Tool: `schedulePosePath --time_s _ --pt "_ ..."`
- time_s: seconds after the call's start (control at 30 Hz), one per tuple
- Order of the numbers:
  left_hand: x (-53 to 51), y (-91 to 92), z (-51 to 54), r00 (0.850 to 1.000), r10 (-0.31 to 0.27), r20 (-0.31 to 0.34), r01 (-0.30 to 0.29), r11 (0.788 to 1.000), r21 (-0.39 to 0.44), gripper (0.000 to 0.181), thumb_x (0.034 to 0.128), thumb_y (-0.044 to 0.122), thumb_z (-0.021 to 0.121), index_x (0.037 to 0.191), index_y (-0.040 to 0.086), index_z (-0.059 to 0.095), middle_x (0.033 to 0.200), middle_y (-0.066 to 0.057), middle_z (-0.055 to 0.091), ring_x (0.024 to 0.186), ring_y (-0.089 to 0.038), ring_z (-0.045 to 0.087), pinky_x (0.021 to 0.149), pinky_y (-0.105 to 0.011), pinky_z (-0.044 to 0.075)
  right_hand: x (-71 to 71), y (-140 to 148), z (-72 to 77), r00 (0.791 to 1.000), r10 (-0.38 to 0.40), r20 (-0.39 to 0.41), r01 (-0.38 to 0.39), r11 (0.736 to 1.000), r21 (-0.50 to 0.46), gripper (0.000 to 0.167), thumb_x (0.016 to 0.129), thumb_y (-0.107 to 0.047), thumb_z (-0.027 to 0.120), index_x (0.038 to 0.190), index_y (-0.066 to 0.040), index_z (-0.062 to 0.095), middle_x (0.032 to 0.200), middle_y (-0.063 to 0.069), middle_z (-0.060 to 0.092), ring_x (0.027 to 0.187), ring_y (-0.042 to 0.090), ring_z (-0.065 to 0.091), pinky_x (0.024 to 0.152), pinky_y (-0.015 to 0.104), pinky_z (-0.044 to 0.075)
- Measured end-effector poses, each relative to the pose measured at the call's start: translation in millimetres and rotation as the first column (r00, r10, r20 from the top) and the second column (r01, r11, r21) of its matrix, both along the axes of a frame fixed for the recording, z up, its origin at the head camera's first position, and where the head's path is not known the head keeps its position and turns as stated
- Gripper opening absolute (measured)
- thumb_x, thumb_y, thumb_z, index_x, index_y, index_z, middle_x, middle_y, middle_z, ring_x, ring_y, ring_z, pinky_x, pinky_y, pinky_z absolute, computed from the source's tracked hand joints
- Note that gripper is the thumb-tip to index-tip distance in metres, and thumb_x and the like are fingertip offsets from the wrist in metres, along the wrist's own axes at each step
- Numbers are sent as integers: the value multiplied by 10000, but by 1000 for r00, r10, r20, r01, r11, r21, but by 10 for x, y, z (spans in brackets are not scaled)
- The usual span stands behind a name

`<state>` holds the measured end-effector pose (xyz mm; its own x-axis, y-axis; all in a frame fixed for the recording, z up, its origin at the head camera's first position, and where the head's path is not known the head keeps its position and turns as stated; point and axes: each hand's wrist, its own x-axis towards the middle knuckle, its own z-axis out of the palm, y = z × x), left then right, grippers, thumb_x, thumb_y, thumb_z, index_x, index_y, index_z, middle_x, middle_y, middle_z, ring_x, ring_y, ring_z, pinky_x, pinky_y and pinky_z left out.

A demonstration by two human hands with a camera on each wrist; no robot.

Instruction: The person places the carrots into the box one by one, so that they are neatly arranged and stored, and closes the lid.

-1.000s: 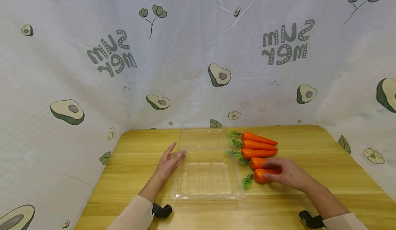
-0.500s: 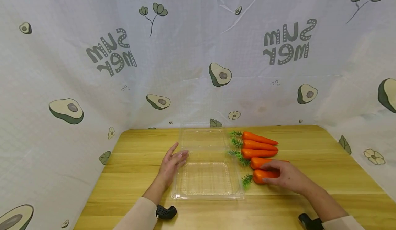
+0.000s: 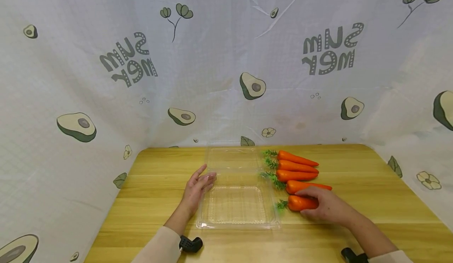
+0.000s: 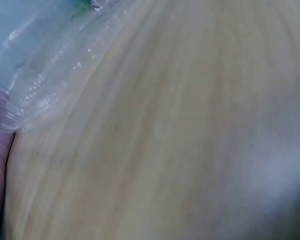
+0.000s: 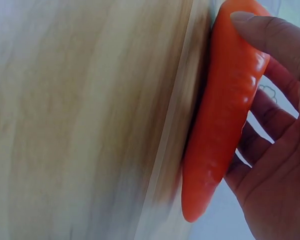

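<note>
Where pale cloth (image 3: 219,46) (avocado-printed, creased) hangs behind the wooden counter (image 3: 244,245), the right hand's grip (image 3: 327,208) pinches the nearest carrot (image 3: 299,203), beside the clear box (image 3: 237,206), which the left hand (image 3: 194,189) touches, fingers relaxed.

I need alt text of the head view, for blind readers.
A right hand holds the nearest of five carrots beside an open, clear box; the left hand rests at the box's left side. Behind the table hangs a printed cloth.

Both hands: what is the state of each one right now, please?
Left hand: open, at the left side of the clear container.
Right hand: holding the nearest carrot between thumb and fingers.
</note>
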<state>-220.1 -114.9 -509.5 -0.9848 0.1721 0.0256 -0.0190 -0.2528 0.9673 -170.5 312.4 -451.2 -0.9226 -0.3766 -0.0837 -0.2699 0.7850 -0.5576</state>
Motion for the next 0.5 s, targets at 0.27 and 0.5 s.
schedulePosePath --time_s 0.27,0.5 --pt "22 2 -14 1000 -1 -18 1 1000 -14 623 1072 188 499 1611 26 232 1381 -135 660 1228 -138 653 1153 -424 449 30 -10 -23 997 36 -61 -33 998 50 496 816 -424 841 1253 -240 695 1260 20 688 1101 239 633 863 315 537" --pt "24 6 -13 1000 17 -1 -17 1000 9 593 1067 163 498 1610 75 276 1417 -199 619 1299 -249 621 1186 -497 400 43 -18 -12 999 0 -37 1 999 36 502 826 -419 831 1267 -223 694 1264 16 687 1080 174 625 863 301 537"
